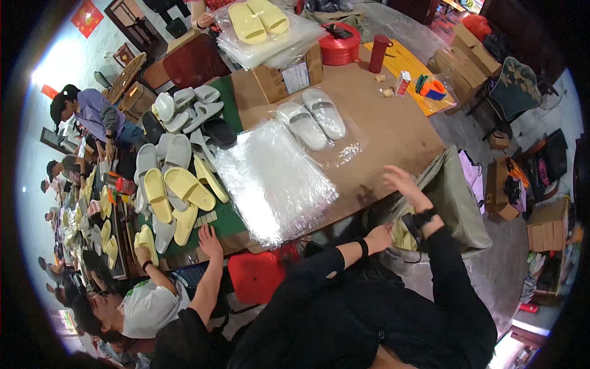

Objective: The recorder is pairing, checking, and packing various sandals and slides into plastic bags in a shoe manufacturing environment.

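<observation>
My right hand [401, 183] is raised by the table's right edge with its fingers spread and nothing in it. Beneath and beside it a large grey-green sack-lined bin [458, 209] stands open, with pale yellow items [404, 237] inside. At the bin's near left rim my left hand [378, 238] is closed; what it grips, if anything, is hidden. On the table in front lies a pair of light grey slippers [312, 120] on or in a clear plastic bag. A stack of clear plastic bags [273, 178] lies to their left, overhanging the near edge.
Loose yellow and grey slippers [178, 184] are piled at the left. A cardboard box [286, 80] carries bagged yellow slippers [258, 18]. A red cup [380, 54] stands at the back. Co-workers sit at left; a co-worker's hand [211, 242] rests by the table edge. A red stool [255, 277] is below.
</observation>
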The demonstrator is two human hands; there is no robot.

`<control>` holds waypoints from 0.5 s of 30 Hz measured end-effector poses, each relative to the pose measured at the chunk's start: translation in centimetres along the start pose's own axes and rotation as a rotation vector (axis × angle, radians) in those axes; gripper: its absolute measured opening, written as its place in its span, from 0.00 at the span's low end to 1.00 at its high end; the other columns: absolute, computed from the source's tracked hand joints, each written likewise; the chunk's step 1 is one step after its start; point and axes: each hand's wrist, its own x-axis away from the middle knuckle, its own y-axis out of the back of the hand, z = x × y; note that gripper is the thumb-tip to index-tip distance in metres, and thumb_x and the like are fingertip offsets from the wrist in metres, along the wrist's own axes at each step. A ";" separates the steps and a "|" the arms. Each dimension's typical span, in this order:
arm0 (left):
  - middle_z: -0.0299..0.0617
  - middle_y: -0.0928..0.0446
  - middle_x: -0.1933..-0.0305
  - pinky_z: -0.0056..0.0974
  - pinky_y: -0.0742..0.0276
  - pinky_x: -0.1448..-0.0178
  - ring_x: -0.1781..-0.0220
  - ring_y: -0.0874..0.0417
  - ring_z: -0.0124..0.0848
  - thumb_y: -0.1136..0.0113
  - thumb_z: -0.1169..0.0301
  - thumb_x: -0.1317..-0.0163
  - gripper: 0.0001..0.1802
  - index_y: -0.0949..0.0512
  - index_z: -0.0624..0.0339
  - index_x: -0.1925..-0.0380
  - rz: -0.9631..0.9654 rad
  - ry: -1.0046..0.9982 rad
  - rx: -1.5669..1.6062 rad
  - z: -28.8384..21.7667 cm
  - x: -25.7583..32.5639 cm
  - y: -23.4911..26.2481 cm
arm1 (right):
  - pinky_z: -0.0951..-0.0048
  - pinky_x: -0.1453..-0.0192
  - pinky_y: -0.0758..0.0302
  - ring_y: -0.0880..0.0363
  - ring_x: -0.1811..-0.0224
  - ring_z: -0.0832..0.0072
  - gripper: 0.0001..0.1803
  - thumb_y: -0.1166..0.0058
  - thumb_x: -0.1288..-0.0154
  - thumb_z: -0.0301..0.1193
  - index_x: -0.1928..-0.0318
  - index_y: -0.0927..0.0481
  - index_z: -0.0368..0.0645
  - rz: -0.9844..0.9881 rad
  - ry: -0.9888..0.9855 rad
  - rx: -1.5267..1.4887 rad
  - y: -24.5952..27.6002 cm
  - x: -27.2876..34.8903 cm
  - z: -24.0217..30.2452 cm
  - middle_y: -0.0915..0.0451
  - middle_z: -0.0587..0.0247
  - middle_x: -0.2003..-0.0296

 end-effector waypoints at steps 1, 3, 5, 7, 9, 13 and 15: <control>0.46 0.23 0.60 0.38 0.41 0.38 0.49 0.29 0.40 0.52 0.71 0.54 0.13 0.19 0.61 0.73 -0.242 0.049 0.010 0.0 0.4 -1.5 | 0.76 0.57 0.30 0.28 0.60 0.76 0.21 0.52 0.38 0.36 0.44 0.33 0.48 0.108 -0.049 -0.125 -1.9 -1.8 -0.2 0.28 0.66 0.57; 0.43 0.26 0.52 0.36 0.41 0.37 0.49 0.29 0.37 0.56 0.72 0.48 0.13 0.24 0.64 0.67 -0.092 0.041 0.204 0.3 0.1 -2.8 | 0.72 0.48 0.35 0.36 0.47 0.72 0.26 0.51 0.39 0.40 0.40 0.37 0.54 0.288 -0.150 -0.339 -4.3 -7.1 -3.3 0.37 0.63 0.45; 0.44 0.30 0.48 0.38 0.44 0.35 0.46 0.33 0.39 0.59 0.71 0.44 0.15 0.28 0.64 0.59 -0.228 0.040 0.289 -0.1 -0.8 -2.0 | 0.68 0.43 0.38 0.42 0.40 0.70 0.27 0.51 0.39 0.42 0.39 0.38 0.57 0.345 -0.203 -0.417 -4.4 -12.0 -6.7 0.42 0.62 0.40; 0.48 0.38 0.40 0.40 0.50 0.32 0.38 0.39 0.44 0.65 0.70 0.35 0.21 0.38 0.63 0.44 -0.464 0.081 0.456 0.3 -0.1 -0.8 | 0.60 0.37 0.50 0.57 0.33 0.65 0.30 0.50 0.41 0.44 0.38 0.40 0.60 0.180 -0.379 -0.375 -6.8 -14.7 -7.2 0.50 0.63 0.36; 0.45 0.34 0.41 0.42 0.42 0.37 0.40 0.35 0.38 0.56 0.74 0.44 0.23 0.34 0.63 0.45 -0.438 0.082 0.447 1.1 1.9 -0.4 | 0.58 0.35 0.56 0.64 0.32 0.62 0.32 0.47 0.44 0.45 0.38 0.40 0.61 0.079 -0.445 -0.464 -10.2 -15.7 -6.4 0.53 0.63 0.35; 0.40 0.35 0.41 0.42 0.43 0.36 0.40 0.36 0.41 0.55 0.71 0.42 0.21 0.32 0.60 0.47 -0.700 0.158 1.424 0.6 2.6 -2.1 | 0.58 0.46 0.40 0.39 0.51 0.64 0.32 0.44 0.47 0.47 0.45 0.40 0.52 0.051 -0.406 -0.670 -12.9 -17.8 -5.8 0.44 0.57 0.48; 0.44 0.35 0.41 0.40 0.41 0.37 0.42 0.35 0.42 0.54 0.71 0.43 0.21 0.32 0.62 0.48 -0.485 0.155 0.966 1.6 2.8 0.1 | 0.63 0.45 0.41 0.42 0.46 0.62 0.30 0.48 0.45 0.48 0.42 0.37 0.57 0.043 -0.548 -0.550 -12.0 -18.4 -5.1 0.41 0.64 0.45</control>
